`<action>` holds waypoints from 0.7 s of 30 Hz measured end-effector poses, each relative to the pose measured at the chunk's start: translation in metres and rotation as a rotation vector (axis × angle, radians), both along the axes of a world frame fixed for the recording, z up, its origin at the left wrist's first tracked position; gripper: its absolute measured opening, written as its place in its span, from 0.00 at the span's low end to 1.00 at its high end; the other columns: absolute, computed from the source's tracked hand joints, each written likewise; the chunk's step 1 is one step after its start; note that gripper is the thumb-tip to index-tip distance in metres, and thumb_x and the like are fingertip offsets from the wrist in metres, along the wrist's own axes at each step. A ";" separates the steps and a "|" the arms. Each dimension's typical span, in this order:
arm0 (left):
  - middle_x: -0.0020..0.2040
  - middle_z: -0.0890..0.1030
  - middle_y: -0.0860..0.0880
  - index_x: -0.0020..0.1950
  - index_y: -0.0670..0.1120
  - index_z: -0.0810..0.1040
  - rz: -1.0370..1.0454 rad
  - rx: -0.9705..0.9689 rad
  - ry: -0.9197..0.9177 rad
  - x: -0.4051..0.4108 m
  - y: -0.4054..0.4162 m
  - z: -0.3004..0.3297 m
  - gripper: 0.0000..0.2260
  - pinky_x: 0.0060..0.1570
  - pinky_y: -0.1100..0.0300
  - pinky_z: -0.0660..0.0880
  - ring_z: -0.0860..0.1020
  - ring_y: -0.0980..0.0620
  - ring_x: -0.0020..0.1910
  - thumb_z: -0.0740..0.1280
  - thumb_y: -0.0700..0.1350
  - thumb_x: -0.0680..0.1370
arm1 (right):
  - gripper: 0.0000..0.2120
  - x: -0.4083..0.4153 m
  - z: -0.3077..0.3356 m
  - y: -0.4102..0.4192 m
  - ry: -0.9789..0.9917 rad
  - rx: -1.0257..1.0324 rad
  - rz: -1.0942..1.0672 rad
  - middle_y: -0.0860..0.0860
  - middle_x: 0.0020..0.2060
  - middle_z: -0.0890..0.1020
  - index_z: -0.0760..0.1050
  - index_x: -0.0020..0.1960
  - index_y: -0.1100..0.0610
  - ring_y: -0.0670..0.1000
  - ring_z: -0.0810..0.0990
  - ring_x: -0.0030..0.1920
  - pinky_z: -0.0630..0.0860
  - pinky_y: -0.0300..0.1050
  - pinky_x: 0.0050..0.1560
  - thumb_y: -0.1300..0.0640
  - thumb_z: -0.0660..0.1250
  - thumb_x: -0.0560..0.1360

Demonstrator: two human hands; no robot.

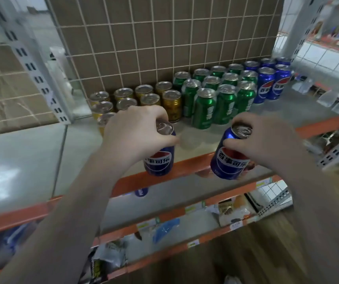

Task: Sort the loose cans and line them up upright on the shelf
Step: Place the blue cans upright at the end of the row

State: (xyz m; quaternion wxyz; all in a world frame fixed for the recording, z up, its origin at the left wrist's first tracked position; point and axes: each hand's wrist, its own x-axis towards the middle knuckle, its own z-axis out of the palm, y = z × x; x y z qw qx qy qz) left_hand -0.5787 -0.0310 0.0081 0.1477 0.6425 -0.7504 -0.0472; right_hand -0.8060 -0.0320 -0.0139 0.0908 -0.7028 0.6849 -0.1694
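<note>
Gripping a blue can (158, 160) in the left hand (131, 134) and another (229, 158) in the right hand (267, 140), a person is risking toppling the green cans (215, 99) while reaching past.

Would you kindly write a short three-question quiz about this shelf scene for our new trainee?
1. True or false: each hand holds a blue can.
2. Which colour group stands between the gold cans and the blue cans on the shelf?
3. Where should these two cans go? A) far left B) far right

Key:
1. True: left hand grips one blue can, right hand another.
2. Green cans, between gold cans and blue group on the shelf.
3. Probably B.
</note>
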 end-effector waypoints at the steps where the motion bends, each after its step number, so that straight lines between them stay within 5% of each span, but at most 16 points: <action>1: 0.54 0.80 0.54 0.56 0.57 0.76 0.003 0.000 -0.006 -0.017 -0.007 -0.001 0.19 0.37 0.58 0.71 0.76 0.52 0.50 0.68 0.64 0.70 | 0.18 -0.017 -0.001 -0.009 -0.008 -0.009 0.007 0.49 0.52 0.80 0.73 0.56 0.46 0.51 0.73 0.46 0.69 0.44 0.41 0.43 0.68 0.68; 6: 0.50 0.79 0.55 0.58 0.57 0.75 0.084 -0.003 -0.045 -0.115 -0.042 -0.013 0.20 0.31 0.61 0.68 0.71 0.55 0.43 0.67 0.64 0.70 | 0.17 -0.115 -0.009 -0.058 -0.065 -0.053 0.055 0.47 0.52 0.79 0.72 0.56 0.46 0.52 0.74 0.50 0.71 0.45 0.44 0.44 0.69 0.69; 9: 0.45 0.75 0.56 0.57 0.56 0.75 0.164 0.002 -0.002 -0.179 -0.060 -0.019 0.20 0.28 0.63 0.65 0.71 0.55 0.41 0.67 0.65 0.70 | 0.17 -0.179 -0.007 -0.090 -0.077 -0.036 0.138 0.46 0.49 0.77 0.72 0.56 0.45 0.49 0.72 0.46 0.68 0.42 0.37 0.45 0.69 0.69; 21: 0.45 0.76 0.56 0.54 0.56 0.75 0.196 0.035 0.087 -0.323 -0.129 -0.009 0.18 0.34 0.59 0.71 0.74 0.53 0.43 0.68 0.63 0.70 | 0.17 -0.317 -0.015 -0.185 -0.076 -0.021 0.181 0.46 0.52 0.80 0.73 0.55 0.44 0.50 0.75 0.47 0.69 0.43 0.43 0.44 0.69 0.68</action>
